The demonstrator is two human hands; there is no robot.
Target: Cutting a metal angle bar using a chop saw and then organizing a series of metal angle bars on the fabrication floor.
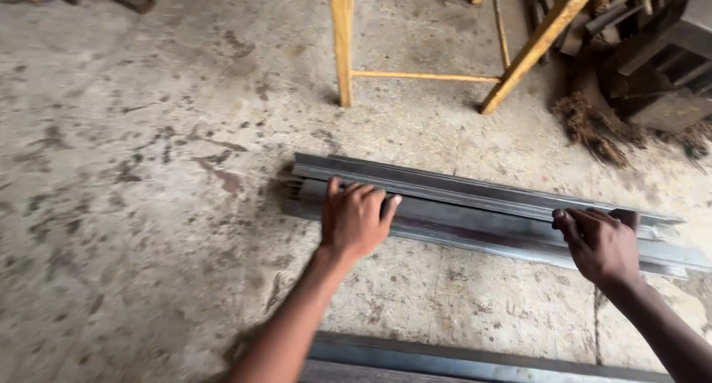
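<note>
Head view looks down on a stained concrete floor (pixel 133 227) where a bundle of long grey metal bars (pixel 475 209) lies flat, running from left of centre toward the right edge and slightly away from the viewer at its left end. The bars are stacked side by side and one on another, their cut ends lined up at the left.

Left hand (pixel 354 221) rests on the bundle close to that left end, palm down, with the fingers (pixel 368 195) curled over the top edge of the nearer bar, gripping it. Right hand (pixel 602 243) is on the same bundle well along toward the right, its fingers (pixel 575 221) bent over the bar's upper face and closed on it in a similar grasp. Both forearms reach in from the bottom of the picture, the two hands well apart along the length of the metal.

Beyond the bundle stand the yellow legs of a metal stand (pixel 343 49), joined by a thin crossbar, with a slanted leg to the right. In the top right corner sits a pile of dark scrap metal (pixel 653 64) with brown fibrous debris beside it. Along the bottom edge, nearer the viewer, lies another flat grey metal length (pixel 460 361), apart from the bundle
</note>
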